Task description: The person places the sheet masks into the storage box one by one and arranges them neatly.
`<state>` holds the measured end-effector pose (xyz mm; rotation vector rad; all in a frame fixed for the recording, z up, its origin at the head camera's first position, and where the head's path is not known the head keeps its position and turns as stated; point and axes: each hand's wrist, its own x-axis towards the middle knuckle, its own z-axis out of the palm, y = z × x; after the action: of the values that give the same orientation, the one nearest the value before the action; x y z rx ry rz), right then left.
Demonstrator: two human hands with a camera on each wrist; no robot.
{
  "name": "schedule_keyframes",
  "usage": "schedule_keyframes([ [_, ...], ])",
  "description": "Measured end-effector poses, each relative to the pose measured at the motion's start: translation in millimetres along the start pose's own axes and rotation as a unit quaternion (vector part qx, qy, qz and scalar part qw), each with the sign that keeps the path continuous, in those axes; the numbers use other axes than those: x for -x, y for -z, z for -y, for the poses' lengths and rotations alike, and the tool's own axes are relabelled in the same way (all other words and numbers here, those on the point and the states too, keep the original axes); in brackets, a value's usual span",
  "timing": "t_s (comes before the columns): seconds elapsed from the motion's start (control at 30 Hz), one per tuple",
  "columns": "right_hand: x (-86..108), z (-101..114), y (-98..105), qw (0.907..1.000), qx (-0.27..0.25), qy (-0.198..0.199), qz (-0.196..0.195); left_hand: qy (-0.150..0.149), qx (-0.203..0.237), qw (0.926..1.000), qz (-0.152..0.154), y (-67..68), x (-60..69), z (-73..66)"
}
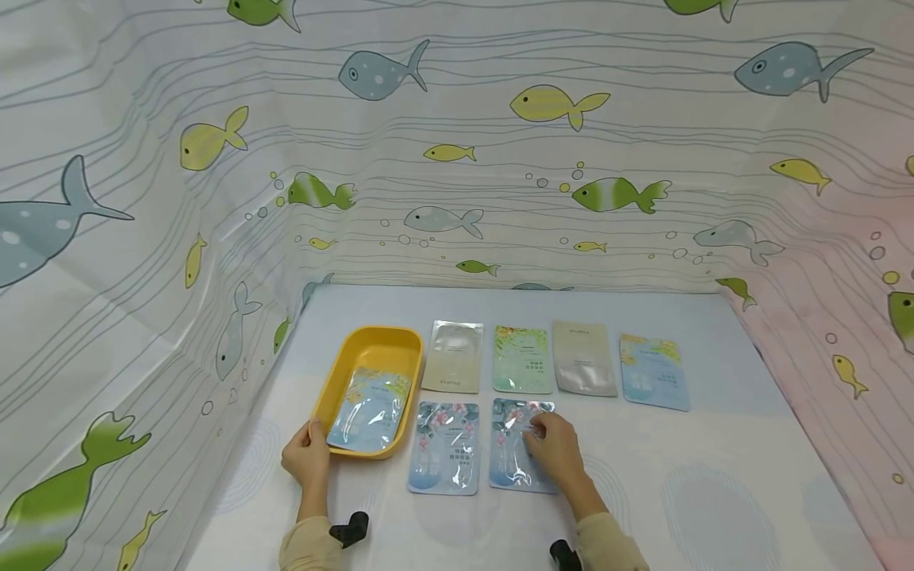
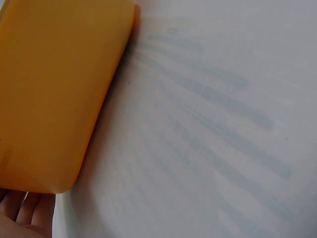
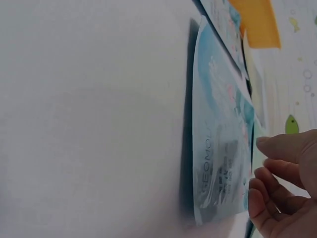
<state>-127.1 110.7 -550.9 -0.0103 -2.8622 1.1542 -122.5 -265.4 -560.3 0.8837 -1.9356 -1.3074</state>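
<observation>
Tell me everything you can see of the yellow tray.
The yellow tray is an open rectangle with rounded corners and a rim, its smooth walls looking like plastic. It faces open side up toward the left of the table, its long sides running from near to far. The left hand grips its near left corner. A light blue packet with yellow print at its far end lies inside, toward the near end. Whether the base sits fully flat is unclear.

On the right flowered blue packet (image 3: 220, 129) we read letters beginning SEOMO, their ending unclear, beside dark characters too blurred to decipher. In the head view, we find the print on the green packet (image 1: 523, 361) and beige packets (image 1: 584, 361) too small to read.
</observation>
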Motion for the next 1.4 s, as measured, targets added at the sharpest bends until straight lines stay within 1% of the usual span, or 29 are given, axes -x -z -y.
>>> schedule_keyframes([
  [0.2, 3.8, -9.3, 2.7, 0.9989, 0.02, -0.043, -0.005, -0.002, 0.002, 1.0, -0.004, -0.8, 0.5, -1.6],
  [0.43, 8.7, -20.0, 3.8, 0.9973, 0.034, -0.057, -0.032, 0.005, 0.01, 0.9999, 0.0, -1.3, 0.8, -2.8],
  [0.57, 9.2, -23.8, 3.8, 0.9958, 0.034, -0.078, -0.032, 0.009, 0.016, 0.9998, 0.003, -1.9, 0.0, -2.4],
  [0.73, 8.3, -21.6, 7.3, 0.9941, 0.008, -0.103, -0.03, 0.011, 0.016, 0.9998, 0.004, -2.2, -1.0, -2.1],
  [0.83, 7.3, -19.8, 8.3, 0.9915, -0.018, -0.124, -0.033, 0.014, 0.015, 0.9998, 0.002, -1.9, -1.2, -1.8],
  [0.93, 6.7, -19.7, 8.5, 0.988, -0.039, -0.146, -0.034, 0.012, 0.015, 0.9998, 0.002, -1.5, -1.3, -2.0],
  [1.03, 6.4, -20.8, 9.4, 0.986, -0.054, -0.155, -0.031, 0.008, 0.014, 0.9999, 0.003, -1.5, -1.1, -1.7],
  [1.17, 6.3, -23.7, 12.9, 0.9848, -0.072, -0.157, -0.016, 0.01, 0.012, 0.9999, 0.004, -1.6, -0.2, -1.2],
  [1.33, 6.0, -26.0, 17.9, 0.9799, -0.082, -0.18, 0.027, 0.007, 0.01, 0.9999, 0.0, -0.9, 1.0, -1.1],
  [1.4, 5.4, -26.1, 19.8, 0.9789, -0.079, -0.183, 0.045, 0.006, 0.01, 0.9999, -0.001, -0.7, 1.2, -0.6],
])
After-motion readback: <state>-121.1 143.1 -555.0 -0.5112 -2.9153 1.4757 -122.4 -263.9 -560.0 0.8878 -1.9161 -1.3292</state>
